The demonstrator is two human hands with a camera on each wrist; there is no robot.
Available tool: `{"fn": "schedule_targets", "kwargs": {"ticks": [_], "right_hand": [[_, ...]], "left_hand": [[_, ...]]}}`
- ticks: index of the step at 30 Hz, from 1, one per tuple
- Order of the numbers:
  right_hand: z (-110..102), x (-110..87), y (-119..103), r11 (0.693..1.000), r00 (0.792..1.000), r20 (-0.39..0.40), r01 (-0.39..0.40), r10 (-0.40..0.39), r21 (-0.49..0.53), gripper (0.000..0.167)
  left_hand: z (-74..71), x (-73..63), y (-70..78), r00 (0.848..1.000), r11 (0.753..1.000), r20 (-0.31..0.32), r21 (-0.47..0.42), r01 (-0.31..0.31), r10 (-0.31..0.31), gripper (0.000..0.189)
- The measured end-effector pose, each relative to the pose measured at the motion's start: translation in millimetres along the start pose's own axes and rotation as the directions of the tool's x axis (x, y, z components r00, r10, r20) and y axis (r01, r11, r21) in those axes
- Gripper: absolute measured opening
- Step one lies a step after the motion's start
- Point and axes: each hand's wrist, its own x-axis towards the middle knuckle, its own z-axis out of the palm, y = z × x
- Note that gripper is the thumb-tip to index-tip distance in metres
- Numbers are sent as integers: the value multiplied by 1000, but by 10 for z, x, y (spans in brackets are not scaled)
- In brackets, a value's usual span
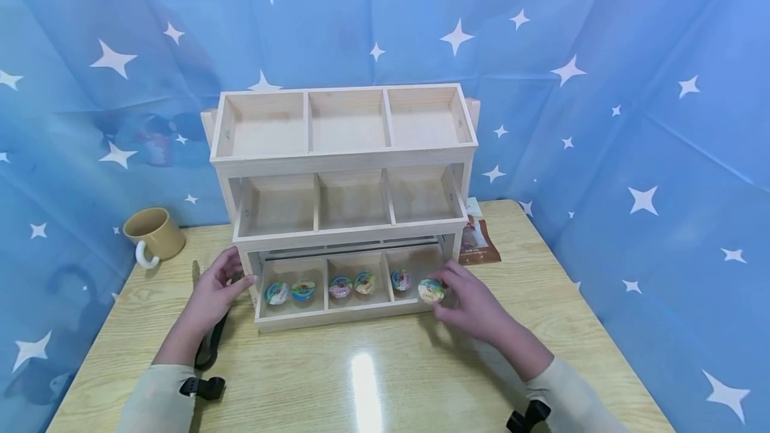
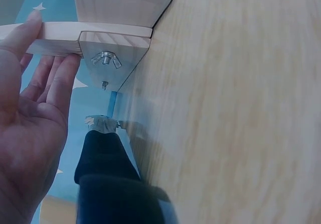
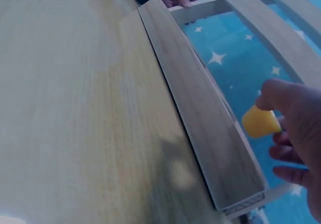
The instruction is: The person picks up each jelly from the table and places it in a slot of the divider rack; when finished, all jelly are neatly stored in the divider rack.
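Observation:
A wooden three-tier rack (image 1: 343,160) stands on the table. Its bottom tray (image 1: 295,319) has three compartments. Two jelly cups lie in the left one, including a blue jelly cup (image 1: 303,290), two in the middle one, and a purple jelly cup (image 1: 400,279) in the right one. My right hand (image 1: 475,303) pinches a yellow jelly cup (image 3: 261,122) by thumb and fingers over the right compartment's front corner; its printed lid shows in the head view. At the rack's left side my left hand (image 1: 212,293) grips the wooden side post (image 2: 60,38), thumb opposite the fingers.
A tan mug (image 1: 158,234) with a white handle stands at the back left. Beside my left forearm lies a black-handled tool (image 1: 210,346) with a metal end. A brown packet (image 1: 479,243) lies behind the rack's right side. Blue star-patterned cloth (image 1: 637,119) surrounds the table.

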Motion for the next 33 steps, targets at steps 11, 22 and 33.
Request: {"fn": "schedule_targets", "kwargs": {"ticks": [11,22,33], "right_hand": [[54,248,91,993,993,29,-118,118,-14,46],[109,395,94,983,985,63,-156,162,-93,44],[129,446,98,974,982,114,-130,153,-187,42]], "left_hand": [[-4,-20,-17,1000,1000,3,-2,-9,9,65],[-7,-2,5,1000,1000,-2,12,17,-17,67],[-13,-3,7,1000,1000,-5,12,26,-26,67]]}}
